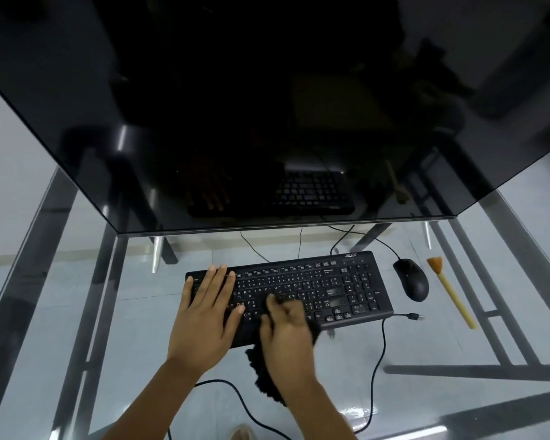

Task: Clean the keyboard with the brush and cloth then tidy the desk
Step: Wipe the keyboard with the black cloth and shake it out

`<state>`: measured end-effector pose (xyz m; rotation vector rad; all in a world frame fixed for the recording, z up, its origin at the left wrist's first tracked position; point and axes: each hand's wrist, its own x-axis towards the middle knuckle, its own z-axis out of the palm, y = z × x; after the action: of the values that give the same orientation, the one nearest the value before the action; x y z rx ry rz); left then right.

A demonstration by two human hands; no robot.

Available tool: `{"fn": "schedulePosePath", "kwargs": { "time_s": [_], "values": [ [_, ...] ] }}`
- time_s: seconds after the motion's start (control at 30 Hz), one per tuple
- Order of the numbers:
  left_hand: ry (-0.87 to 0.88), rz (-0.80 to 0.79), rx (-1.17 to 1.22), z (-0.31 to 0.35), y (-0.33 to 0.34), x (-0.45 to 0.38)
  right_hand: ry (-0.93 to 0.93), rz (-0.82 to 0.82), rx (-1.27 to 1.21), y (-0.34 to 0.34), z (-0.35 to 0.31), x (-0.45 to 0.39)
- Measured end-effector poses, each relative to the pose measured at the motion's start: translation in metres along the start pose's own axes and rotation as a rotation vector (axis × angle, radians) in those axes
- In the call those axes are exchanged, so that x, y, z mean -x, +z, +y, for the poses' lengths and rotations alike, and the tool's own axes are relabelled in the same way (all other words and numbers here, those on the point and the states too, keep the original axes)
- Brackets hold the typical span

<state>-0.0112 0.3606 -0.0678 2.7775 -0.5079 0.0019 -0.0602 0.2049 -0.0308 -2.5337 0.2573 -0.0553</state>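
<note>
A black keyboard (318, 287) lies on the glass desk (140, 312), below a big dark monitor. My left hand (204, 312) rests flat on the keyboard's left end, fingers straight. My right hand (286, 335) is blurred over the keyboard's lower middle and grips a black cloth (262, 373), which hangs off the front edge under my wrist. A brush (451, 290) with a pale handle and orange bristles lies on the glass to the right of the mouse, untouched.
The dark monitor (267, 106) overhangs the back of the desk. A black mouse (411, 279) sits right of the keyboard. Loose black cables (378, 360) with a plug end run across the glass in front and to the right.
</note>
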Motion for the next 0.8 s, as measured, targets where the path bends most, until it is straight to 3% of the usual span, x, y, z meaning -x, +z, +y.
{"fn": "schedulePosePath", "kwargs": {
  "time_s": [0.07,0.2,0.27,0.37,0.4,0.47,0.53,0.6,0.67,0.8],
  "values": [
    [0.012,-0.005,0.001,0.001,0.001,0.0,-0.061,-0.028,0.017,0.0,0.004,-0.008],
    [0.013,0.003,-0.007,0.0,0.002,-0.001,0.204,0.091,0.039,-0.025,0.026,-0.046],
    [0.01,-0.002,-0.027,-0.002,0.001,0.0,0.102,0.026,0.045,-0.014,0.005,-0.041],
    [0.028,-0.013,-0.037,-0.002,0.001,0.001,-0.064,-0.217,-0.053,0.002,-0.011,-0.032],
    [0.032,-0.012,-0.031,-0.001,0.001,0.0,-0.01,-0.21,-0.099,-0.004,-0.004,-0.04],
    [0.029,0.002,-0.023,0.001,0.001,-0.001,0.129,-0.029,-0.059,-0.016,0.013,-0.059],
    [0.02,0.022,-0.015,0.0,0.001,-0.001,0.068,0.098,0.016,-0.014,0.009,-0.061],
    [0.027,0.012,-0.02,-0.002,0.0,0.001,-0.067,-0.026,-0.007,0.005,-0.013,-0.05],
    [0.041,-0.002,-0.021,0.0,0.0,0.0,-0.077,-0.166,-0.092,0.008,-0.015,-0.048],
    [0.02,-0.004,-0.038,0.002,0.0,0.0,0.092,0.015,0.064,-0.009,0.009,-0.079]
  ]
}}
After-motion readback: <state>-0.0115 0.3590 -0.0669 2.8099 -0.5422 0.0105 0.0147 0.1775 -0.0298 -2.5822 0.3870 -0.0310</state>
